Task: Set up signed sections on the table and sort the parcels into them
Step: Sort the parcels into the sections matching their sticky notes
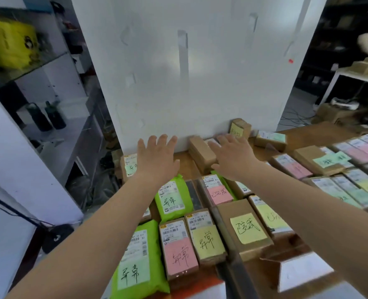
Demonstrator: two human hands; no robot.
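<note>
Both my arms reach forward over a wooden table [184,167] covered with parcels. My left hand [157,157] is spread flat with straight fingers above the far left part, just right of a brown parcel with a green note [129,166]. My right hand [232,157] is also flat, its fingers over a plain brown box [201,153] by the white wall. Below lie green mailer bags [172,197], brown boxes with pink notes [180,249] and yellow notes [248,228]. A dark strip [228,240] runs between the left and right groups.
A white wall panel [189,72] stands at the table's far edge. Rows of labelled parcels [351,169] fill the right side. A folded white card [302,270] sits near the front right. Shelving with a yellow bag [10,44] stands to the left.
</note>
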